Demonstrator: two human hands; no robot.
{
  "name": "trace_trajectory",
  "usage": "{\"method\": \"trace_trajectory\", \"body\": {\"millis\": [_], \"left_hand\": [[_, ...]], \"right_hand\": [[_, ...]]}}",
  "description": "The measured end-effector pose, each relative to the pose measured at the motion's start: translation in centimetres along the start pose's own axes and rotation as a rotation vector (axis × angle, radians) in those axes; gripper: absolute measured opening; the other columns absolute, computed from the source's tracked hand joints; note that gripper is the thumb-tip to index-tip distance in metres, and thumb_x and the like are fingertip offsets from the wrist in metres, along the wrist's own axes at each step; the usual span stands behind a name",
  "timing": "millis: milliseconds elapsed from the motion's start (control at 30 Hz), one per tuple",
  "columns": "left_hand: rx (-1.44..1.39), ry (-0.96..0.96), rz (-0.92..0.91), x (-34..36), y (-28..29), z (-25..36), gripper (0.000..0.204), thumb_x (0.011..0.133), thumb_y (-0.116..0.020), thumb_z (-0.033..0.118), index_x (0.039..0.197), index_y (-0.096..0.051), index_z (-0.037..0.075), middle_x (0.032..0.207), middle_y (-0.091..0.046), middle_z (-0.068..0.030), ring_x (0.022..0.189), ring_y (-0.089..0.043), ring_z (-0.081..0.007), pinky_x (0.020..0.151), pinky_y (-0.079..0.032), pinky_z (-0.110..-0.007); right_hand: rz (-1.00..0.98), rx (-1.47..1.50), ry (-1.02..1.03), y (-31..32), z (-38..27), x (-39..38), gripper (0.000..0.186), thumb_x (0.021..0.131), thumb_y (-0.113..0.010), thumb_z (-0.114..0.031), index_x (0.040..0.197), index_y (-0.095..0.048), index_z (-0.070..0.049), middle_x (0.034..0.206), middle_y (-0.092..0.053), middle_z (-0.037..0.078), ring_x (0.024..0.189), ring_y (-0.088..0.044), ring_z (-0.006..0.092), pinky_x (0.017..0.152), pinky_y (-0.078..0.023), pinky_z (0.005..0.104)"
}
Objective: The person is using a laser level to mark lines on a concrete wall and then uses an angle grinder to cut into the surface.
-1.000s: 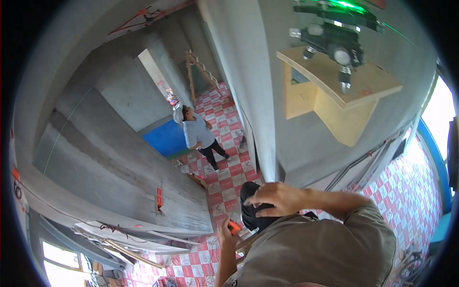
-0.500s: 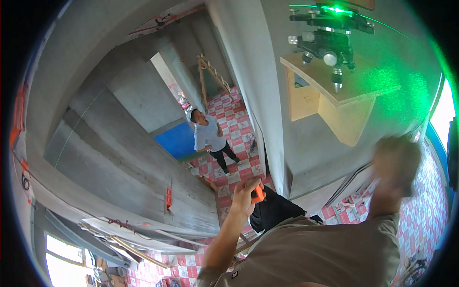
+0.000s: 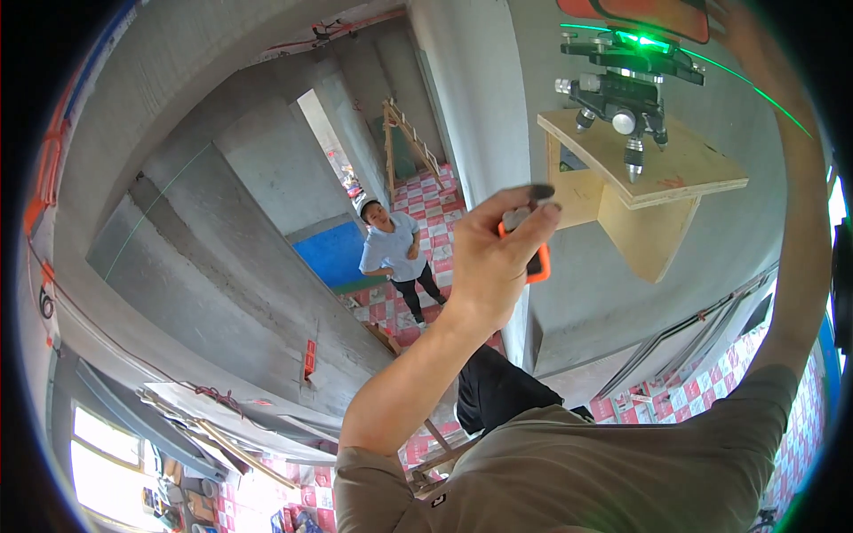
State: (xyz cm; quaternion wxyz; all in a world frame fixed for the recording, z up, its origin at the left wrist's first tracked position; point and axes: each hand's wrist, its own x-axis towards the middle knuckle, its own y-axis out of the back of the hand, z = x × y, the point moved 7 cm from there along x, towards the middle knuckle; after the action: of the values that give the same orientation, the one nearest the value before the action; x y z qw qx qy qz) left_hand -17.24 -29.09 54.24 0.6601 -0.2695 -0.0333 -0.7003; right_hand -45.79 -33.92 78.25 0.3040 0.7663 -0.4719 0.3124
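Observation:
My left hand point(image 3: 493, 258) is raised in the middle, its fingers wrapped round an orange-and-black tape measure point(image 3: 541, 268). To its upper right, a laser level point(image 3: 631, 44) with an orange-red housing shines a bright green line. Its black adjustable base point(image 3: 617, 102) stands on small feet on a plywood bracket shelf point(image 3: 684, 178) fixed to the grey wall. My right arm stretches up the right side, and my right hand point(image 3: 742, 31) is beside the level's housing at the top edge. The right fingers are partly cut off and hard to make out, so contact is unclear.
Another person point(image 3: 391, 249) in a light shirt stands below on red-and-white covered floor point(image 3: 426, 200), looking up. A wooden stepladder point(image 3: 409, 147) stands behind. Long grey strips point(image 3: 657, 346) lean along the right wall. An orange wall box point(image 3: 309, 360) sits on the left wall.
My left hand has risen and moved right toward the shelf with the tape measure. My right hand has swung up from below the shelf's right side to beside the laser level.

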Motion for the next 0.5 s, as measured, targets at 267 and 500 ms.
{"method": "trace_trajectory", "body": {"millis": [267,500], "left_hand": [[0.046,-0.096,-0.005,2.0,-3.5,1.1,0.036,0.085,-0.079,0.021,0.109,-0.068,-0.003,0.090,-0.059,-0.0016,0.070,-0.052,-0.0062,0.059,-0.044,-0.022],[0.155,-0.017,-0.007,2.7,-4.8,1.1,0.032,0.083,-0.078,0.016,0.107,-0.070,-0.004,0.104,-0.058,-0.0073,0.077,-0.055,-0.0091,0.064,-0.046,-0.024]], "right_hand": [[-0.135,0.222,0.074,-5.3,1.3,2.1,0.055,0.100,-0.047,-0.050,0.135,-0.046,-0.008,0.129,-0.058,0.009,0.115,-0.058,0.0201,0.099,-0.048,0.0379],[-0.225,0.270,0.070,-5.1,2.3,2.6,0.040,0.101,-0.050,-0.037,0.124,-0.057,-0.005,0.119,-0.066,0.008,0.106,-0.064,0.0190,0.097,-0.050,0.0358]]}}
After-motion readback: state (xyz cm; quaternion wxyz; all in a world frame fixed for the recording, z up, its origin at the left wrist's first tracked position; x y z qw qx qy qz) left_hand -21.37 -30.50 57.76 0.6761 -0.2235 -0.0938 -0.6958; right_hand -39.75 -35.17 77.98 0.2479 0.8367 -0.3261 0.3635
